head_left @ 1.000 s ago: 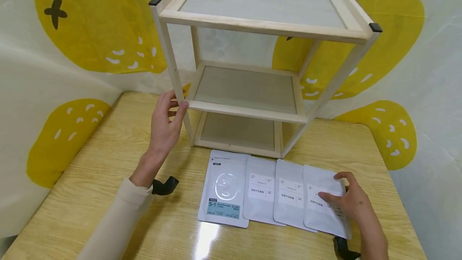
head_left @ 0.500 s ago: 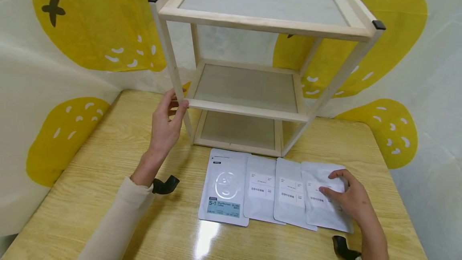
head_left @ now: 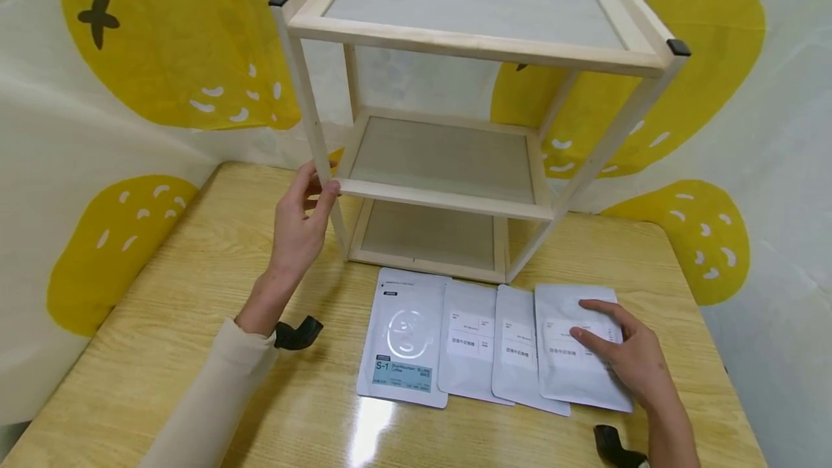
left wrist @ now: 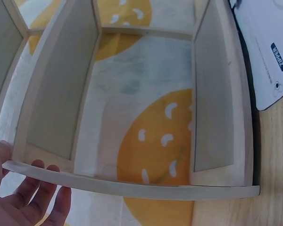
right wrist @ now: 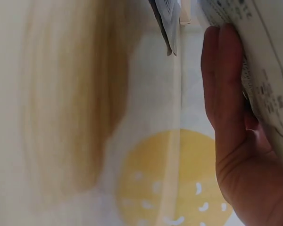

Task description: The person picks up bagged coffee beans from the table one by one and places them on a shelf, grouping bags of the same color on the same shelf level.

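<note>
My left hand (head_left: 300, 219) grips the front left post of a wooden three-tier shelf (head_left: 448, 199), thumb in front; in the left wrist view its fingers (left wrist: 46, 188) curl behind the post. A white pouch (head_left: 572, 378) with printed text is held by my right hand (head_left: 633, 356). Thumb and index finger lie over its face, while in the right wrist view other fingers (right wrist: 224, 70) run along its far side. The pouch overlaps the edge of a neighbouring white pouch (head_left: 516, 374). Another similar pouch (head_left: 469, 374) lies left of that, beside a larger Blue Mountain Coffee pouch (head_left: 406, 291).
The shelf stands on a wooden table (head_left: 214, 251), just behind the row of pouches. A white cloth with yellow fruit shapes (head_left: 175, 35) hangs behind and at both sides. Black camera mounts (head_left: 295, 333) sit at both wrists.
My right hand has shifted the rightmost pouch slightly left and away from me, so it now overlaps its neighbour more. The left hand stays on the shelf post.
</note>
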`<move>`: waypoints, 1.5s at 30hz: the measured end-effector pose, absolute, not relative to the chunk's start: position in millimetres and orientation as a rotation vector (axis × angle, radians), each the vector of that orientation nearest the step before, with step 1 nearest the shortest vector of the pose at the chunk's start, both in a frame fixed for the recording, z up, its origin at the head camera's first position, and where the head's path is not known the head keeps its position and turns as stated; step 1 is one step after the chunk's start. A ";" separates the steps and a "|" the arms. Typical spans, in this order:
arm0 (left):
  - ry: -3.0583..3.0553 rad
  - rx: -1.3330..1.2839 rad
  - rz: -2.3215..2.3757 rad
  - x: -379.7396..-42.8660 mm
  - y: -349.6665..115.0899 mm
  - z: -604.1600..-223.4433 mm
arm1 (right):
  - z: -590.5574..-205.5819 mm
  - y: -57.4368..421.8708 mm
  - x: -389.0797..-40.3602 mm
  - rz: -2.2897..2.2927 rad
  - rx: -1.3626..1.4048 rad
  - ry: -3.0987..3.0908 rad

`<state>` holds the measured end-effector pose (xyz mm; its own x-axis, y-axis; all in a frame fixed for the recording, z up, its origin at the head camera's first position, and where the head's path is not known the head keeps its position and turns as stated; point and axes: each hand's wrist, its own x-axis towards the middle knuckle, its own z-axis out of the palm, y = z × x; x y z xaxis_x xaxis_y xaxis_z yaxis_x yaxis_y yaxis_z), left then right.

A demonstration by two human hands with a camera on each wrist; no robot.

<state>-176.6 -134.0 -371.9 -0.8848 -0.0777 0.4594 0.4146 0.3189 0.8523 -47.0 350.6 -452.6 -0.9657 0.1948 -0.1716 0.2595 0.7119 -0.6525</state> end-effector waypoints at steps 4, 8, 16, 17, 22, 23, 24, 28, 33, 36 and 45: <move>-2.170 -0.301 -1.593 -176.6 -134.4 -372.1 | -450.6 349.5 -47.7 -1.182 0.403 2.797; -2.173 -0.303 -1.595 -176.8 -134.6 -371.9 | -448.5 345.1 -47.6 -1.290 0.380 2.769; -2.194 -0.293 -1.595 -176.4 -135.5 -371.6 | -449.1 335.5 -48.0 -1.549 0.278 2.569; -2.195 -0.293 -1.596 -176.4 -135.5 -371.5 | -448.9 334.2 -47.7 -1.561 0.264 2.554; -2.200 -0.293 -1.599 -176.5 -135.7 -371.5 | -447.7 326.0 -45.9 -1.611 0.195 2.482; -2.200 -0.293 -1.598 -176.7 -135.8 -371.5 | -447.8 324.1 -45.7 -1.620 0.185 2.470; -2.200 -0.294 -1.596 -176.7 -135.7 -371.5 | -448.0 322.2 -45.7 -1.626 0.178 2.461; -2.195 -0.294 -1.598 -176.8 -135.9 -371.7 | -448.6 314.3 -46.9 -1.626 0.153 2.450; -2.192 -0.293 -1.604 -177.3 -136.3 -371.8 | -448.0 304.8 -50.7 -1.617 0.135 2.456; -2.193 -0.293 -1.606 -177.5 -136.3 -371.6 | -446.5 300.1 -52.8 -1.640 0.126 2.438; -2.192 -0.284 -1.617 -176.2 -135.9 -372.1 | -445.4 287.5 -54.7 -1.639 0.114 2.431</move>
<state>-176.2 -135.9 -372.1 -0.8991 -0.0721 0.4317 0.3913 0.3098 0.8666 -54.7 287.5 -445.4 -0.9757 -0.0513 -0.2132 0.1784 0.3796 -0.9078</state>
